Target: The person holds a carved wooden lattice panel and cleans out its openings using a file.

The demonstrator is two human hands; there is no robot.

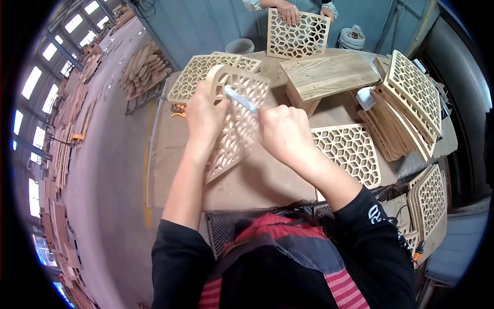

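Observation:
A wooden lattice panel [239, 123] is tilted up over the table, slightly blurred. My left hand [205, 114] is closed around its upper left edge, by a curved wooden rim [216, 74]. In a fist, my right hand [285, 131] grips a pale, narrow strip [240, 99] that reaches across to the panel's upper part. The strip's material is too blurred to tell. Right of my right hand another lattice panel [350, 152] lies flat on the table, partly under my forearm.
More lattice panels [198, 77] lie at the back left. A wooden board [332, 74] stands on supports behind my right hand. Stacked panels [414, 92] rise at the right. Across the table [175, 170], a co-worker's hands [289, 14] hold a panel upright. An orange-handled tool [179, 110] lies left.

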